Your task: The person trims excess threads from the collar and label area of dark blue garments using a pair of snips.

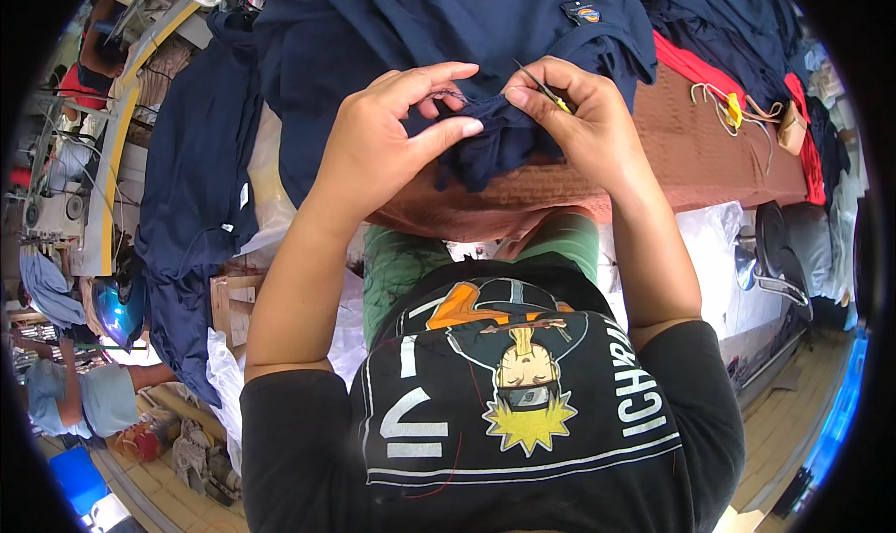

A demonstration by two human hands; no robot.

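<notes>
A navy blue garment [392, 29] is spread over the table, its near edge gathered up between my hands. My right hand [583, 113] pinches that edge between thumb and fingertips. A small thread snipper [541, 87], with a thin dark pointed end and a yellow part, is also held in it, lying across the fingers. My left hand [373, 127] has thumb and forefinger spread apart at the edge, where loose dark threads [446, 94] curl by the fingers. Its lower fingers are partly hidden. A dark label [583, 13] shows on the cloth beyond my right hand.
The table has a reddish-brown cover [681, 150]. More navy garments [191, 188] hang at the left, and others [728, 29] lie at the far right beside red fabric [691, 66] and tangled cords [737, 113]. Another person [89, 393] is at the far left.
</notes>
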